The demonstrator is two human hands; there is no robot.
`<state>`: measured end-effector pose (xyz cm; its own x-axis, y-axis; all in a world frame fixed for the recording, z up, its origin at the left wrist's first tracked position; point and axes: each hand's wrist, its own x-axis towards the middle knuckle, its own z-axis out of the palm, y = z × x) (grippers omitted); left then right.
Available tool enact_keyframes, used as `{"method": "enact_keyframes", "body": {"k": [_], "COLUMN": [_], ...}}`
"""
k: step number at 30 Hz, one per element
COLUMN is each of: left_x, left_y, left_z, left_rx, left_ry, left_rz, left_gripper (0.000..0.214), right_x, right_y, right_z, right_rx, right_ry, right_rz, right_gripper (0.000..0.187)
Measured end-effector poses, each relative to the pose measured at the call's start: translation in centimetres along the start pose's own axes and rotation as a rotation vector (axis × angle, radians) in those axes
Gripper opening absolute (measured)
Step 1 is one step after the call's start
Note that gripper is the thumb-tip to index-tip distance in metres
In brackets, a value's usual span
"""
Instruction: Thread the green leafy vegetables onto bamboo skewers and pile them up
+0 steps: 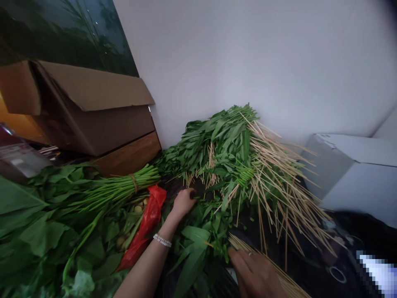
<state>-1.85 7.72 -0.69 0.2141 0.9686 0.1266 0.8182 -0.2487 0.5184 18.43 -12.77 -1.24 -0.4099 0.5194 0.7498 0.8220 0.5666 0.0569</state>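
My left hand (184, 201), with a pale beaded bracelet at the wrist, reaches down among loose leafy greens (194, 238). Its fingers are bent closed, and their tips are partly hidden, so I cannot make out what they hold. Low in the view, my right hand (256, 271) wears a ring and curls closed at a folded bunch of greens (220, 248). A short pale tip pokes out of this bunch on its left side. Thin bamboo skewers (293, 281) lie in a bundle along the far side of the right hand.
Greens on skewers (273, 165) are heaped against the white wall (248, 54). On the left lie a tied bunch of leafy stalks (124, 184) and a red plastic bag (145, 227). Behind them stands an open cardboard box (114, 124). A white box (362, 186) is at the right.
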Motion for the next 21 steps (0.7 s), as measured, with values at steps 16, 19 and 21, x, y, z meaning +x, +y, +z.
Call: {"method": "enact_keyframes", "body": {"k": [16, 19, 21], "left_x": [-8.2, -8.5, -8.6], "left_y": [6.3, 6.2, 6.2], "left_z": [-4.8, -4.0, -3.8], "left_rx": [-1.098, -1.069, -1.036], "left_ry": [-0.313, -0.280, -0.258], "left_rz": [-0.013, -0.062, -0.097], "left_gripper": [0.032, 0.031, 0.034], "right_x": [-0.7, -0.7, -0.7], "right_y": [0.3, 0.2, 0.2], "right_z": [-0.2, -0.2, -0.2], "right_rx": [0.167, 0.201, 0.212], "right_ry": [-0.029, -0.050, -0.061], "right_rz": [0.274, 0.326, 0.346], "right_gripper": [0.024, 0.022, 0.022]}}
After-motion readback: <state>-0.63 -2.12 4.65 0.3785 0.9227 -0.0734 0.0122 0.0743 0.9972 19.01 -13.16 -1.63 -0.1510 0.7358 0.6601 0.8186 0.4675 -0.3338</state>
